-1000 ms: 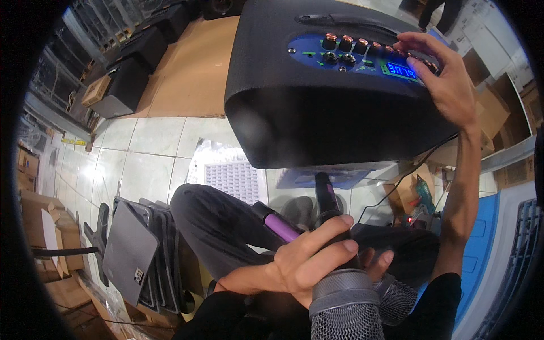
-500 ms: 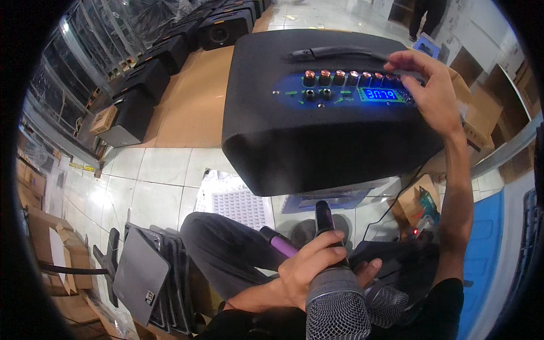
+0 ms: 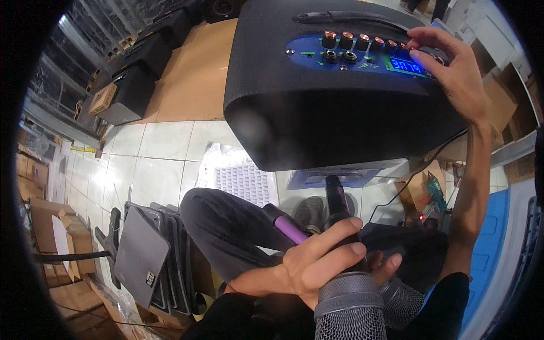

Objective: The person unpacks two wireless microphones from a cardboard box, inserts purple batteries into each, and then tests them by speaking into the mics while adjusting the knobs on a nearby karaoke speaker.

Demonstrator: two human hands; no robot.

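Note:
My left hand point(image 3: 326, 263) is wrapped around two wireless microphones, their mesh heads toward me. One microphone point(image 3: 350, 309) is dark; the other microphone point(image 3: 290, 228) has a purple section on its handle and crosses beneath it. In front of me stands a large black speaker point(image 3: 334, 124) with a strap handle point(image 3: 340, 18) on top. Its blue-lit panel point(image 3: 303, 50) carries a row of copper-topped knobs, jack sockets and a glowing display point(image 3: 406, 66). At the row's right part, my right hand point(image 3: 456, 71) pinches a knob between thumb and forefinger, partly hiding the knobs there.
More black speakers point(image 3: 133, 90) line the left on cardboard point(image 3: 190, 68). Grey panels point(image 3: 141, 252) lean in a stack beside my left knee. A printed sheet point(image 3: 241, 181) lies on the tiles. A cable point(image 3: 396, 195) runs down at right, near a blue panel point(image 3: 490, 238).
The speaker sits higher in the picture as the view shifts. My right hand has closed its fingertips onto a knob. The microphones remain in my left hand.

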